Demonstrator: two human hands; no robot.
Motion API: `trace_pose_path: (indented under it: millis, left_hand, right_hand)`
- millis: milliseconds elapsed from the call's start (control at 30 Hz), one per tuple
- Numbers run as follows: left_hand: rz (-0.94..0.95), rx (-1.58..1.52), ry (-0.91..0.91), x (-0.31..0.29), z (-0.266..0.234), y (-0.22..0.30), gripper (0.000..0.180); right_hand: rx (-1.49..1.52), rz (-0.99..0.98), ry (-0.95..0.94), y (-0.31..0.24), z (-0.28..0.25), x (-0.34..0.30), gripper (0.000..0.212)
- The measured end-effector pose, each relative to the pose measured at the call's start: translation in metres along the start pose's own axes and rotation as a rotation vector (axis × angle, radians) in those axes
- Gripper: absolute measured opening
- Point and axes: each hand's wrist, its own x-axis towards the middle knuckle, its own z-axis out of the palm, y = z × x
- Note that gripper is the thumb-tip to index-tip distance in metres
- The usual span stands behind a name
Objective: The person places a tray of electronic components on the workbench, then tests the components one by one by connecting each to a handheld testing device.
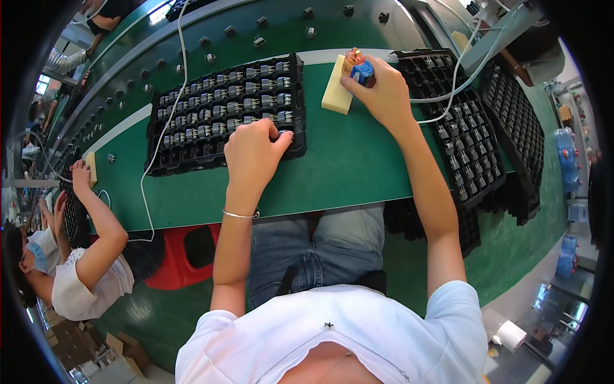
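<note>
White shirt cloth (332,333) lies nearest the camera. Beyond, the right hand (387,89) curls around a blue-and-orange object (363,72) beside a pale-yellow block (334,97) on the green tabletop (345,166). Fingers bent, the left hand (249,150) is over the near right part of a black compartment tray (299,83) of small metal parts (230,93); its grip is hidden. A white cable (184,45) crosses the tray.

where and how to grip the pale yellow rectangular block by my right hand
Probably pinch the pale yellow rectangular block across its long sides at the near end, coming from the person's side of the green table. That end lies uncovered and looks narrow enough to span, while the bare right hand, holding a blue-and-orange item, crowds the far end.
</note>
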Motion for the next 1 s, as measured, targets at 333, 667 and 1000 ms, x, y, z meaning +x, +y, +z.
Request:
trace_pose_path:
  millis: [333, 667, 1000]
  left_hand:
    - [0.06, -0.326, 0.057, 0.01, -0.028, 0.012, 0.015]
    - [0.034, -1.424, -0.205, 0.087, -0.015, 0.003, 0.007]
    - [-0.11, -1.692, -0.235, 0.093, 0.019, -0.022, 0.018]
  right_hand:
    - [-0.02, 0.003, -0.025, -0.001, 0.0, -0.001, 0.051]
    - [-0.047, 0.04, -0.063, -0.002, -0.002, -0.001, 0.052]
    - [0.02, 0.015, -0.019, 0.003, 0.004, 0.002, 0.049]
